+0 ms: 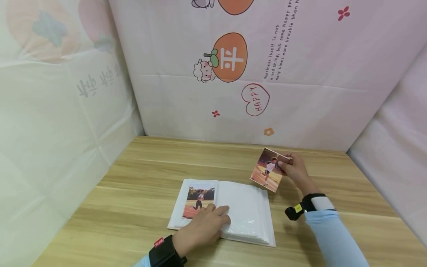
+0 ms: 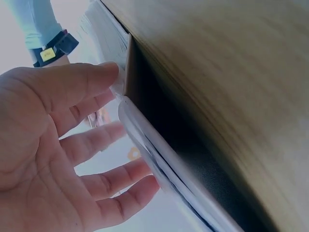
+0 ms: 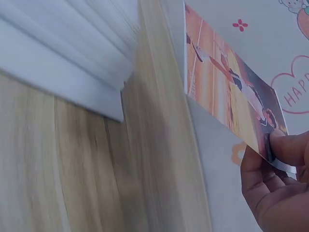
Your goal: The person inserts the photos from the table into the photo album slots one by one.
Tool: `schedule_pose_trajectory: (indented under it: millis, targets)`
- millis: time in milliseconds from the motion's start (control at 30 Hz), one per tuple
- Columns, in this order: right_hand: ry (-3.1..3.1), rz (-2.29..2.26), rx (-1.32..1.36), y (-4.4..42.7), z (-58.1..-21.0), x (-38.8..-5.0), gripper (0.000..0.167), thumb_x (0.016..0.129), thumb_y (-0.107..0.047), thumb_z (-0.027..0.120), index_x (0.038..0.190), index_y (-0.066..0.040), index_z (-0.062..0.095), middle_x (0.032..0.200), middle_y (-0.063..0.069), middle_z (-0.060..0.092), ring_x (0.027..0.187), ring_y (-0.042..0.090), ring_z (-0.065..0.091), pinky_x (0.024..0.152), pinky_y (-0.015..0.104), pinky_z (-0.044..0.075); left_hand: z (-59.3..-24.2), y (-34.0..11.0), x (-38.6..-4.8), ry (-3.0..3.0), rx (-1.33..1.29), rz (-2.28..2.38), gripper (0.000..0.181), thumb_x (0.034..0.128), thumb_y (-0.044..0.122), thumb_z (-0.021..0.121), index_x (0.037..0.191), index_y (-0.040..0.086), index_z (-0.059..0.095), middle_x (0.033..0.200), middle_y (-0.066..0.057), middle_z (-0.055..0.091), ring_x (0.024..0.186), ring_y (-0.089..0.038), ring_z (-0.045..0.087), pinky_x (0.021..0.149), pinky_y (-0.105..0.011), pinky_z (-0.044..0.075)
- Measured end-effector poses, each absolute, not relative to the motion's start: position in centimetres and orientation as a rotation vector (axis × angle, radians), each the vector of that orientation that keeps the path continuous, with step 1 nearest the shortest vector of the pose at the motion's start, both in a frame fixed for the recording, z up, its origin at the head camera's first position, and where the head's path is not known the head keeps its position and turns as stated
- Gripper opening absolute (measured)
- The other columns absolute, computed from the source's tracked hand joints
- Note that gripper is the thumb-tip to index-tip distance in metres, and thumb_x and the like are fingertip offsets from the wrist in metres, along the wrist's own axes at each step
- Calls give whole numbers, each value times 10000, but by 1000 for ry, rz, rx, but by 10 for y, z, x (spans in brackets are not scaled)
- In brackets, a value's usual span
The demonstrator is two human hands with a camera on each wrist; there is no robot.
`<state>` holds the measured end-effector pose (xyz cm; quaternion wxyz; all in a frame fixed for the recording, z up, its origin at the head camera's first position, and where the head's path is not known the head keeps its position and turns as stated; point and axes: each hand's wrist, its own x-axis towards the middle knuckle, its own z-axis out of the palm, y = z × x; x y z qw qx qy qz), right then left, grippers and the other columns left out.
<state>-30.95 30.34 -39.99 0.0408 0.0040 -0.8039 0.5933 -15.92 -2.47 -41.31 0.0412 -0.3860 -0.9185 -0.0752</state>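
A photo album [image 1: 245, 211] lies open on the wooden table, with white pages and clear sleeves. On its left page is a photo [image 1: 190, 200] of a running person on a track. My left hand [image 1: 205, 226] rests on the album near the spine, fingers extended and relaxed; in the left wrist view the album's edge [image 2: 140, 128] runs beside the fingertips. Raised above the album's upper right corner, a second photo [image 1: 267, 170] of a runner is pinched at its right edge by the thumb and fingers of my right hand [image 1: 295, 170]. The right wrist view shows that pinch too.
The wooden table [image 1: 133, 193] reaches back to a white printed cloth [image 1: 173, 107] hanging behind it. More white cloth hangs at the left [image 1: 66, 122] and right [image 1: 397, 141] sides.
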Motion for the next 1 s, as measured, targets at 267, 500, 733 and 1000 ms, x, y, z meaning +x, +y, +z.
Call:
schedule_pose_trajectory:
  millis: [267, 500, 733, 1000]
  targets:
    - [-2388, 1845, -61, 272, -395, -320, 313, 916, 55, 490, 1198, 85, 358, 1156, 341, 482, 764, 132, 599, 646, 306, 533, -415, -23, -161, -2791, -1190, -207, 316, 739, 161, 739, 1040, 217, 659, 1243, 20, 567, 945, -197, 516, 691, -290, 418]
    - [-2347, 1867, -83, 250, -409, -331, 254, 895, 85, 501, 1119, 68, 381, 1106, 328, 506, 748, 184, 616, 632, 329, 535, -418, -23, -162, -2764, -1192, -200, 346, 717, 152, 752, 1044, 217, 659, 1220, 27, 577, 937, -186, 513, 702, -285, 413]
    - [-2361, 1788, -89, 240, -418, -334, 245, 899, 76, 485, 1122, 43, 389, 1095, 300, 533, 871, 290, 607, 646, 307, 531, -417, -23, -161, -2763, -1191, -201, 344, 716, 129, 746, 1036, 220, 661, 1201, 31, 584, 939, -182, 516, 692, -286, 402]
    - [-2364, 1820, -113, 240, -419, -334, 238, 915, 56, 467, 1136, 29, 383, 1127, 291, 523, 940, 328, 592, 660, 300, 528, -417, -22, -161, -2801, -1180, -225, 313, 748, 144, 745, 1038, 222, 655, 1208, 39, 575, 1000, -157, 528, 672, -267, 368]
